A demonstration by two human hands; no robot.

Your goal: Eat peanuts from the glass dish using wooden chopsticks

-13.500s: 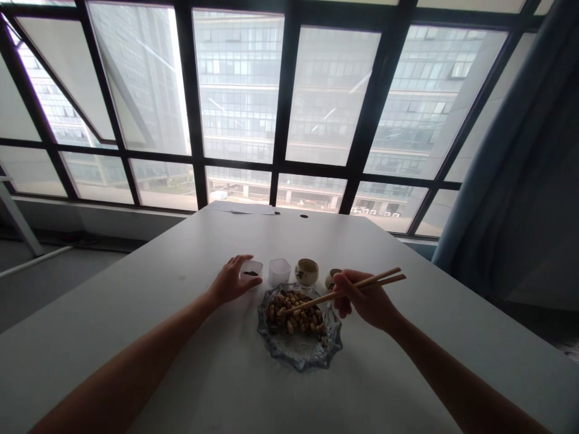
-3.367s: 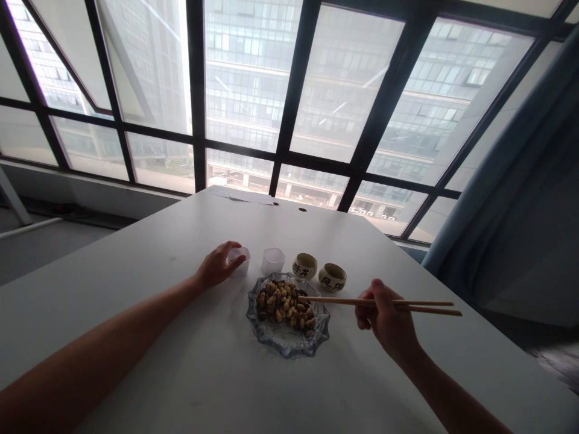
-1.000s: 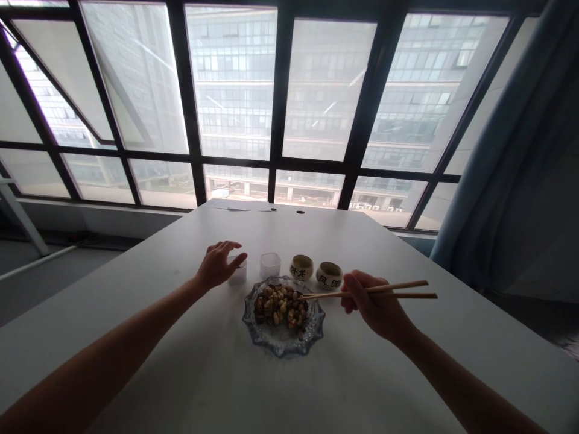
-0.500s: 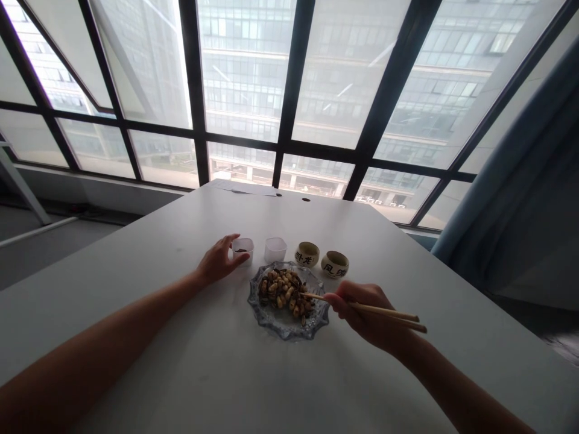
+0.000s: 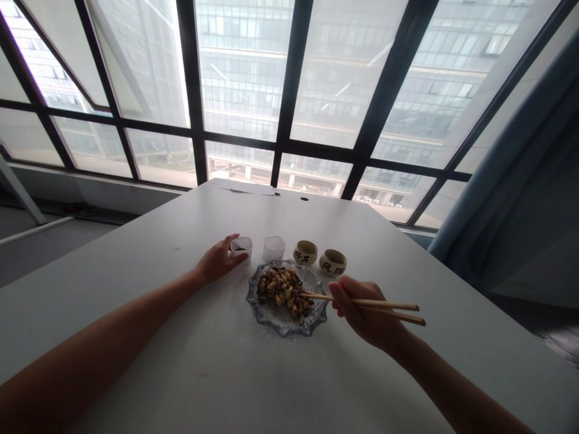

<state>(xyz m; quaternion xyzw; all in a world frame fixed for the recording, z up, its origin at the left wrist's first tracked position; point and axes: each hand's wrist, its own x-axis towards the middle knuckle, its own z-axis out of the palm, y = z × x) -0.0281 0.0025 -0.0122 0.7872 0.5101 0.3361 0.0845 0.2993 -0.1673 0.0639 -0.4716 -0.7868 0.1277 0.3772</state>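
My right hand (image 5: pixel 364 307) is closed round a pair of wooden chopsticks (image 5: pixel 393 305). Their tips reach into a heap of peanuts and dark seeds (image 5: pixel 280 288) on a scalloped glass dish (image 5: pixel 283 328). On the other side, my left hand (image 5: pixel 218 260) holds a small translucent plastic cup (image 5: pixel 245 246), thumb in front and fingers at its back left. A few dark bits lie inside that cup. Whether the chopsticks pinch a piece is too small to tell.
A second plastic cup (image 5: pixel 274 248) stands behind the dish. To its right are two cream ceramic cups with dark characters, the nearer-left one (image 5: pixel 305 253) and the right one (image 5: pixel 333 263). The white table (image 5: pixel 199 367) extends to tall windows; a blue curtain (image 5: pixel 493 169) hangs at right.
My right hand has lifted slightly and the chopsticks lie a little flatter, their tips still in the heap. The left hand keeps its place at the cup. The view has shifted slightly.
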